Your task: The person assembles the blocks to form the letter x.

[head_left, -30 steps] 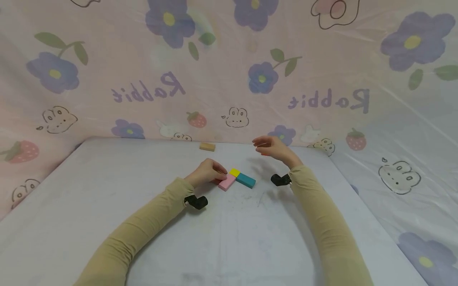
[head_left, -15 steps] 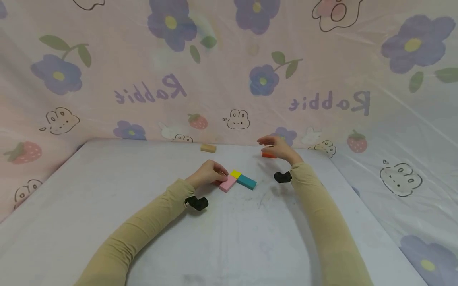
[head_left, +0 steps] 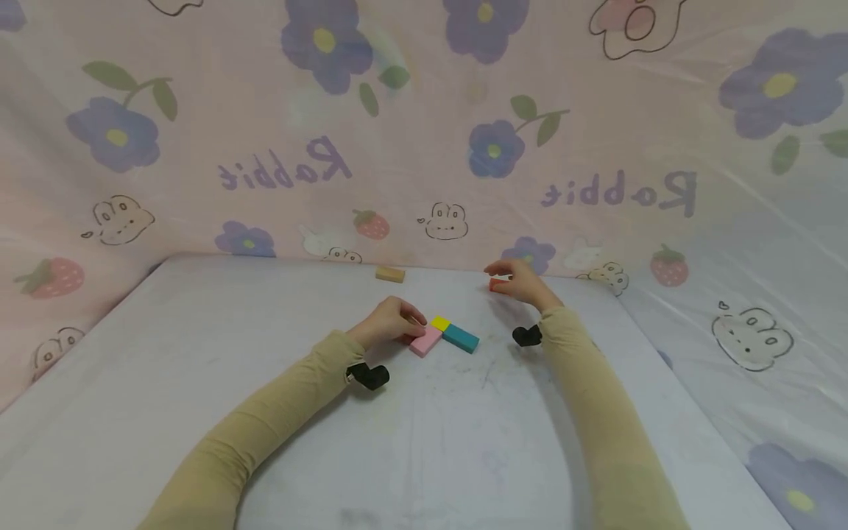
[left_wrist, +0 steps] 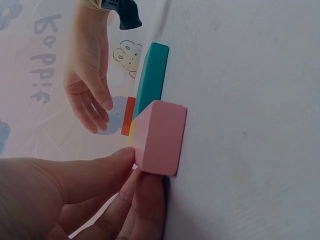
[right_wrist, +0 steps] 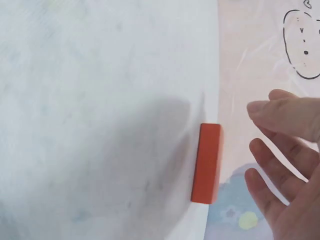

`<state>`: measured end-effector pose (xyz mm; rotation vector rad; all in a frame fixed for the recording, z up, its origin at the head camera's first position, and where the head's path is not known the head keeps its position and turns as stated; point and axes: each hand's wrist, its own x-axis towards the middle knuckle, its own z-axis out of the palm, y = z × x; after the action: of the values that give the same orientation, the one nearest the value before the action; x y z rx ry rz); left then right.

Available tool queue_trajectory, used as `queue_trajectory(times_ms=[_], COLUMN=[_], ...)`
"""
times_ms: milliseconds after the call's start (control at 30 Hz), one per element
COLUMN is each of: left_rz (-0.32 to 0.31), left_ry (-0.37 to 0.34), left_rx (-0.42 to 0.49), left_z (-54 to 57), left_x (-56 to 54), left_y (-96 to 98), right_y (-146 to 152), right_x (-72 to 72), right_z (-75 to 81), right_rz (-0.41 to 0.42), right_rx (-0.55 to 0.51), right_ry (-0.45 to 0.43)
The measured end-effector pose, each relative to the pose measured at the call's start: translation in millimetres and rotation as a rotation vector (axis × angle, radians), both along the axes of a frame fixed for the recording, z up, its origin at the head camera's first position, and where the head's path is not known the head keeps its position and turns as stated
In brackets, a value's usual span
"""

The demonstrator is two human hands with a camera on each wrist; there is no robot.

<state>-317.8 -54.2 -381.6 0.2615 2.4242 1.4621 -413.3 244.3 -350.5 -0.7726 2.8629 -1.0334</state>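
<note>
A pink block (head_left: pixel 426 341) lies flat on the table, its far end against a yellow block (head_left: pixel 440 324). My left hand (head_left: pixel 391 322) is at the pink block's left side, thumb at its upper edge and curled fingers against its side in the left wrist view. A teal block (head_left: pixel 460 338) touches the yellow one and angles off to the right. My right hand (head_left: pixel 520 283) hovers close by a red-orange block (right_wrist: pixel 206 164) near the table's back edge. Its fingers are spread and apart from that block in the right wrist view.
A plain wooden block (head_left: pixel 390 274) lies at the table's back edge, left of the red-orange one. Behind the white table (head_left: pixel 424 442) hangs a pale printed curtain (head_left: pixel 411 162). Black devices (head_left: pixel 368 376) are strapped at both wrists.
My right hand has lowered slightly toward the red-orange block, which has come into clearer view. My left hand stays at the pink block. The head view has shifted a little.
</note>
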Motion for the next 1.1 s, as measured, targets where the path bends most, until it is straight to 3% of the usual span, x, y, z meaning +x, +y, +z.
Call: queue_trajectory(times_ms=[467,733,1100], left_rz=[-0.013,0.017,-0.001], left_ry=[0.01,0.003,-0.007], left_rx=[-0.02,-0.039,-0.019], left_z=[9.6,5.2,2.1], left_x=[1.0,1.8,-0.2], left_y=[2.5,3.4,1.3], right_y=[13.4,15.0,16.0], right_x=[4.2,0.1,-1.7], right_z=[-0.7,-10.3,-14.0], right_rz=[-0.063,-0.068,-0.138], right_rx=[0.085,0.084,0.127], right_ry=[-0.038,-0.033,-0.041])
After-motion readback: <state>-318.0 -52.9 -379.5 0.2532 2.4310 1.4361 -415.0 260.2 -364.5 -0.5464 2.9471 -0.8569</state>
